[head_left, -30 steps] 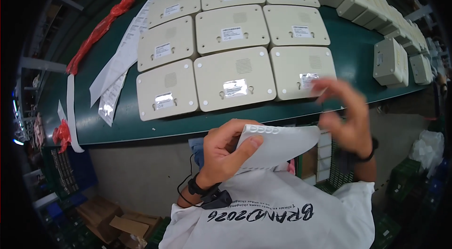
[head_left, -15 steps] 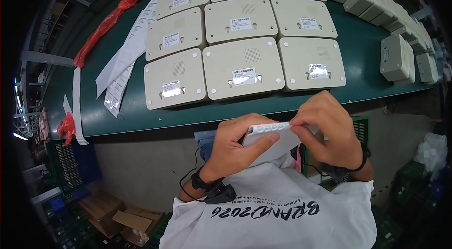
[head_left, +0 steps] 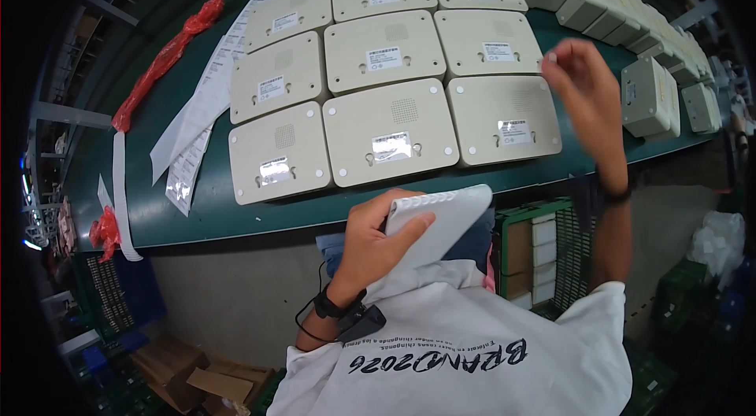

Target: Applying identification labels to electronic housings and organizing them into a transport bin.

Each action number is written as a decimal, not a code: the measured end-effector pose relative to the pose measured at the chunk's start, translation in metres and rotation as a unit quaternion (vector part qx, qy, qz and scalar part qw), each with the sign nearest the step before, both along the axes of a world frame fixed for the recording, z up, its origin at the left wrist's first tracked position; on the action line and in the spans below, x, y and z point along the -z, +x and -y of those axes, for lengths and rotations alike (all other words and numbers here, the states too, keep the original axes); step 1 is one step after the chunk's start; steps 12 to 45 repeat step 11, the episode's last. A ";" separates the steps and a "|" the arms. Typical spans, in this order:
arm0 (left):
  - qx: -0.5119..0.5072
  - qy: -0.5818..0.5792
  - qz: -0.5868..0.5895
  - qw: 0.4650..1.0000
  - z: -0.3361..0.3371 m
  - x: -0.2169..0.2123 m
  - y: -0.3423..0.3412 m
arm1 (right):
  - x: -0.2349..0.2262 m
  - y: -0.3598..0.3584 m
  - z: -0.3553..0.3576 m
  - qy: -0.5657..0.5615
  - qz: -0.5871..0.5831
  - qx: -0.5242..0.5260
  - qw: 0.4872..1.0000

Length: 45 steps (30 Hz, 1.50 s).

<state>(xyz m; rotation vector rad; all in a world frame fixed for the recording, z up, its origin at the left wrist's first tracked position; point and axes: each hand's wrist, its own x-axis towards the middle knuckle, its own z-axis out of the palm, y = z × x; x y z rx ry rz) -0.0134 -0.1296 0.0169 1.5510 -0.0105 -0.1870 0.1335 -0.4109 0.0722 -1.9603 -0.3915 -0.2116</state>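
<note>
My left hand [head_left: 374, 239] grips a folded white sheet of small round stick-on pads [head_left: 445, 219], its thumb on the near face; pads line the top edge. My right hand [head_left: 587, 97] is raised over the table, thumb and forefinger pinched on a small white pad [head_left: 549, 59]. That pinch is at the right corner of a cream plastic box [head_left: 480, 26] in the middle row; whether the pad touches it I cannot tell. Rows of similar boxes lie side by side, label side up. In the nearest row, the middle box [head_left: 358, 121] has white round pads at its corners.
More cream boxes [head_left: 650, 105] stand on edge along the right of the green table [head_left: 315, 215]. Paper label strips [head_left: 209, 89] and a twisted red plastic bag [head_left: 165, 62] lie at left. Below the table's front edge is a green crate [head_left: 575, 258] with white items; cardboard boxes [head_left: 169, 365] sit lower left.
My right hand has left the sheet and moved up and right to the middle-row box, with a small pad in its fingertips. My left hand still holds the sheet, slightly lower.
</note>
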 end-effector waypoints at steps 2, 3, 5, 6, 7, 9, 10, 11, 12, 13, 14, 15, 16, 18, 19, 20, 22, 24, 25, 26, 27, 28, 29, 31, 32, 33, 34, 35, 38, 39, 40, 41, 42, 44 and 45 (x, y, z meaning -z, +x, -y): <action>0.001 0.023 0.025 0.999 -0.006 0.012 0.009 | 0.013 0.035 0.030 -0.118 0.013 0.031 0.992; 0.001 0.019 0.027 0.999 -0.007 0.014 0.014 | 0.018 0.040 0.033 -0.122 0.016 0.032 0.992; 0.018 0.002 0.014 1.000 -0.010 0.012 0.013 | 0.025 0.042 0.031 -0.096 -0.036 0.012 0.995; 0.027 -0.007 0.006 1.000 -0.011 0.011 0.012 | 0.026 0.043 0.031 -0.083 -0.064 0.003 0.994; 0.025 -0.008 0.005 1.000 -0.011 0.012 0.012 | 0.027 0.043 0.033 -0.085 -0.065 0.002 0.994; 0.031 -0.010 -0.001 0.999 -0.012 0.012 0.013 | 0.024 0.041 0.032 -0.113 -0.054 0.004 0.992; 0.034 -0.011 -0.005 0.999 -0.013 0.013 0.013 | 0.023 0.041 0.032 -0.127 -0.049 0.006 0.991; 0.034 -0.010 -0.007 0.999 -0.013 0.012 0.014 | 0.021 0.043 0.033 -0.153 -0.053 -0.003 0.987; 0.034 -0.010 -0.007 0.999 -0.013 0.012 0.014 | 0.021 0.043 0.033 -0.153 -0.053 -0.003 0.987; 0.034 -0.010 -0.007 0.999 -0.013 0.012 0.014 | 0.021 0.043 0.033 -0.153 -0.053 -0.003 0.987; 0.034 -0.010 -0.007 0.999 -0.013 0.012 0.014 | 0.021 0.043 0.033 -0.153 -0.053 -0.003 0.987; 0.034 -0.010 -0.007 0.999 -0.013 0.012 0.014 | 0.021 0.043 0.033 -0.153 -0.053 -0.003 0.987; 0.034 -0.010 -0.007 0.999 -0.013 0.012 0.014 | 0.021 0.043 0.033 -0.153 -0.053 -0.003 0.987; 0.034 -0.010 -0.007 0.999 -0.013 0.012 0.014 | 0.021 0.043 0.033 -0.153 -0.053 -0.003 0.987; 0.034 -0.010 -0.007 0.999 -0.013 0.012 0.014 | 0.021 0.043 0.033 -0.153 -0.053 -0.003 0.987; 0.034 -0.010 -0.007 0.999 -0.013 0.012 0.014 | 0.021 0.043 0.033 -0.153 -0.053 -0.003 0.987; 0.034 -0.010 -0.007 0.999 -0.013 0.012 0.014 | 0.021 0.043 0.033 -0.153 -0.053 -0.003 0.987; 0.034 -0.010 -0.007 0.999 -0.013 0.012 0.014 | 0.021 0.043 0.033 -0.153 -0.053 -0.003 0.987; 0.034 -0.010 -0.007 0.999 -0.013 0.012 0.014 | 0.021 0.043 0.033 -0.153 -0.053 -0.003 0.987; 0.034 -0.010 -0.007 0.999 -0.013 0.012 0.014 | 0.021 0.043 0.033 -0.153 -0.053 -0.003 0.987; 0.034 -0.010 -0.007 0.999 -0.013 0.012 0.014 | 0.021 0.043 0.033 -0.153 -0.053 -0.003 0.987; 0.034 -0.010 -0.007 0.999 -0.013 0.012 0.014 | 0.021 0.043 0.033 -0.153 -0.053 -0.003 0.987; 0.034 -0.010 -0.007 0.999 -0.013 0.012 0.014 | 0.021 0.043 0.033 -0.153 -0.053 -0.003 0.987; 0.034 -0.010 -0.007 0.999 -0.013 0.012 0.014 | 0.021 0.043 0.033 -0.153 -0.053 -0.003 0.987; 0.034 -0.010 -0.007 0.999 -0.013 0.012 0.014 | 0.021 0.043 0.033 -0.153 -0.053 -0.003 0.987; 0.034 -0.010 -0.007 0.999 -0.013 0.012 0.014 | 0.021 0.043 0.033 -0.153 -0.053 -0.003 0.987; 0.034 -0.010 -0.007 0.999 -0.013 0.012 0.014 | 0.021 0.043 0.033 -0.153 -0.053 -0.003 0.987; 0.034 -0.010 -0.007 0.999 -0.013 0.012 0.014 | 0.021 0.043 0.033 -0.153 -0.053 -0.003 0.987; 0.034 -0.010 -0.007 0.999 -0.013 0.012 0.014 | 0.021 0.043 0.033 -0.153 -0.053 -0.003 0.987; 0.034 -0.010 -0.007 0.999 -0.013 0.012 0.014 | 0.021 0.043 0.033 -0.153 -0.053 -0.003 0.987; 0.034 -0.010 -0.007 0.999 -0.013 0.012 0.014 | 0.021 0.043 0.033 -0.153 -0.053 -0.003 0.987; 0.034 -0.010 -0.007 0.999 -0.013 0.012 0.014 | 0.021 0.043 0.033 -0.153 -0.053 -0.003 0.987; 0.034 -0.010 -0.007 0.999 -0.013 0.012 0.014 | 0.021 0.043 0.033 -0.153 -0.053 -0.003 0.987; 0.034 -0.010 -0.007 0.999 -0.013 0.012 0.014 | 0.021 0.043 0.033 -0.153 -0.053 -0.003 0.987; 0.034 -0.010 -0.007 0.999 -0.013 0.012 0.014 | 0.021 0.043 0.033 -0.153 -0.053 -0.003 0.987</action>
